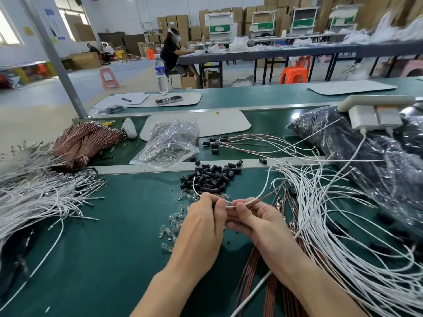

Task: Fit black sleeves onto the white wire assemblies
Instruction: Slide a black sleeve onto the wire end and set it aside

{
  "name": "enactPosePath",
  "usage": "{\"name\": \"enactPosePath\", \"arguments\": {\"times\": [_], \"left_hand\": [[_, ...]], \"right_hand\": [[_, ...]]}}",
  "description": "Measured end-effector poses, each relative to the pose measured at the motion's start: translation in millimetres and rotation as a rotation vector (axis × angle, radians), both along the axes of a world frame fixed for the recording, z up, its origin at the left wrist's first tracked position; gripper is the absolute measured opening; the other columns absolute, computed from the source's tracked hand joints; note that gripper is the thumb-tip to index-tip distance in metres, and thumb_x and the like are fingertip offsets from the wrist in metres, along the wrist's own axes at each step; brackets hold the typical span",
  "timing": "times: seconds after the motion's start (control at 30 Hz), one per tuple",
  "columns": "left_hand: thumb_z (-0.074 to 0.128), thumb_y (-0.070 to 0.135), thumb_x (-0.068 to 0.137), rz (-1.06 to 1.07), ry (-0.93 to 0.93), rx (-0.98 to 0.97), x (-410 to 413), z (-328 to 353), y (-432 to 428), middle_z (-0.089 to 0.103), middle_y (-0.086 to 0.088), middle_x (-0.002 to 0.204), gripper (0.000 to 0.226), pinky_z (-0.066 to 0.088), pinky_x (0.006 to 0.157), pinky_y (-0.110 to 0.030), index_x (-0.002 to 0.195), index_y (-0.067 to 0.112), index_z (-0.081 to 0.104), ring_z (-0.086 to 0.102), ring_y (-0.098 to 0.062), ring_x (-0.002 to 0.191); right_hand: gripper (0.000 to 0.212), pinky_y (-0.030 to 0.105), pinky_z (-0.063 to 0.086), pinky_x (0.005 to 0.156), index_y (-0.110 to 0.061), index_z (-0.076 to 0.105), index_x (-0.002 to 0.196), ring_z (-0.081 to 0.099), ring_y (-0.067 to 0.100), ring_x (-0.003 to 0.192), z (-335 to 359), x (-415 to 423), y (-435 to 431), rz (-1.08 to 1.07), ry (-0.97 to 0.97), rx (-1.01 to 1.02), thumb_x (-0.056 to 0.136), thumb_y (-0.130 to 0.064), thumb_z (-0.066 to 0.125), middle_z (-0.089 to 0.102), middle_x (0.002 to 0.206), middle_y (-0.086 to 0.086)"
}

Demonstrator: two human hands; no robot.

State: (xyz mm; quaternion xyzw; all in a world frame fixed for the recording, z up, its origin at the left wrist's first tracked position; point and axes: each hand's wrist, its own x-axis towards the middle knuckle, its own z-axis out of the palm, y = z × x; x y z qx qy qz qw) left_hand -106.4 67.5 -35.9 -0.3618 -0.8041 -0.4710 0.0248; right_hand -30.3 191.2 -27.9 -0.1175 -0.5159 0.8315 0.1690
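Pinching: the left hand [203, 221] and right hand [254, 219] meet at the centre of the frame. Both sets of fingertips are curled onto one white wire [246, 201], and neither hand is slack.
Between the left fingers: something dark shows there, but I cannot tell whether it is a sleeve.
Sleeve pile: the black sleeves [211, 177] lie heaped on the green bench [126, 236], just above the hands in the frame and nearer the left hand.
Wire axis: the pinched stretch runs left to right between the two thumbs, then arcs off to the upper right. Another length of white wire loops up from the left hand over the pile.
Likely next: a sleeve would have to travel along that left-right line, fed from the left side toward the right pinch.
Nearby: glass bulbs [170, 225] sit just left of the hands, and loose white wires [343, 225] spread across the right of the frame.
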Motion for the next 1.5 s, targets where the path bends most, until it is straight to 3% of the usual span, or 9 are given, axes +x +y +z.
{"name": "enactPosePath", "arguments": {"times": [0.3,0.4,0.5,0.63,0.73,0.9,1.13,1.43,1.5], "left_hand": [[0.026,0.054,0.103,-0.004,-0.001,0.066,-1,1,-3,0.065,0.015,0.086,0.029,0.05,0.075,-0.033,0.093,0.039,0.048,0.062,-0.01,0.087],[0.036,0.051,0.101,0.014,0.042,0.214,0,14,-10,0.058,0.018,0.069,0.019,0.037,0.053,-0.013,0.094,0.043,0.051,0.05,-0.002,0.054],[0.048,0.045,0.097,0.111,0.046,0.442,2,26,-31,0.057,0.009,0.064,0.012,0.031,0.041,-0.014,0.095,0.041,0.059,0.041,-0.002,0.045],[0.057,0.042,0.088,0.37,0.029,0.793,4,34,-63,0.064,0.01,0.066,0.011,0.045,0.055,-0.009,0.091,0.038,0.067,0.054,-0.001,0.053],[0.055,0.036,0.091,0.469,0.058,0.898,-2,37,-83,0.065,0.01,0.066,0.012,0.05,0.061,-0.013,0.094,0.033,0.067,0.058,-0.004,0.054],[0.048,0.018,0.106,0.467,-0.042,0.9,-11,34,-101,0.065,0.008,0.071,0.02,0.052,0.055,-0.019,0.101,0.03,0.063,0.058,-0.005,0.056],[0.05,0.026,0.103,0.404,-0.342,0.97,-41,75,-72,0.064,0.009,0.074,0.013,0.053,0.052,-0.018,0.097,0.024,0.061,0.058,-0.003,0.057],[0.053,0.033,0.104,0.305,-0.339,0.949,-102,141,0,0.064,0.014,0.07,0.013,0.051,0.055,-0.024,0.097,0.023,0.058,0.057,-0.001,0.057],[0.052,0.032,0.104,0.241,-0.436,0.832,-120,140,27,0.067,0.005,0.084,0.017,0.053,0.054,-0.022,0.104,0.016,0.058,0.06,-0.003,0.06]], "right_hand": [[0.026,0.024,0.059,0.071,-0.004,0.071,0.101,0.075,0.028,0.096,4,0,-2,0.025,0.034,-0.071,0.085,-0.023,0.067,0.076,0.105,0.021],[0.019,0.026,0.06,0.063,-0.007,0.075,0.094,0.076,0.025,0.082,9,1,2,-0.004,0.048,-0.168,0.082,-0.02,0.07,0.075,0.102,0.023],[0.023,0.023,0.06,0.058,0.001,0.071,0.1,0.073,0.02,0.071,14,8,14,-0.025,0.055,-0.328,0.081,-0.012,0.071,0.074,0.092,0.021],[0.016,0.024,0.06,0.056,0.002,0.076,0.092,0.072,0.021,0.066,16,8,10,0.063,0.017,-0.429,0.079,-0.005,0.072,0.072,0.087,0.022],[0.011,0.024,0.06,0.059,-0.001,0.079,0.089,0.073,0.023,0.07,20,4,0,0.128,0.017,-0.393,0.08,-0.002,0.071,0.073,0.093,0.025],[0.018,0.024,0.061,0.064,0.001,0.064,0.097,0.075,0.028,0.08,36,-1,-3,0.145,0.114,-0.452,0.081,0.007,0.068,0.07,0.104,0.031],[0.022,0.022,0.06,0.071,0.0,0.063,0.098,0.076,0.024,0.084,121,-22,25,0.033,0.242,-0.14,0.076,0.0,0.069,0.075,0.099,0.023],[0.023,0.019,0.059,0.07,0.0,0.064,0.104,0.076,0.018,0.085,181,-60,111,-0.111,0.309,-0.104,0.082,-0.004,0.068,0.077,0.094,0.016],[0.021,0.02,0.059,0.076,0.0,0.063,0.111,0.075,0.018,0.092,178,-72,137,-0.117,0.245,-0.002,0.092,-0.008,0.065,0.074,0.105,0.017]]}}
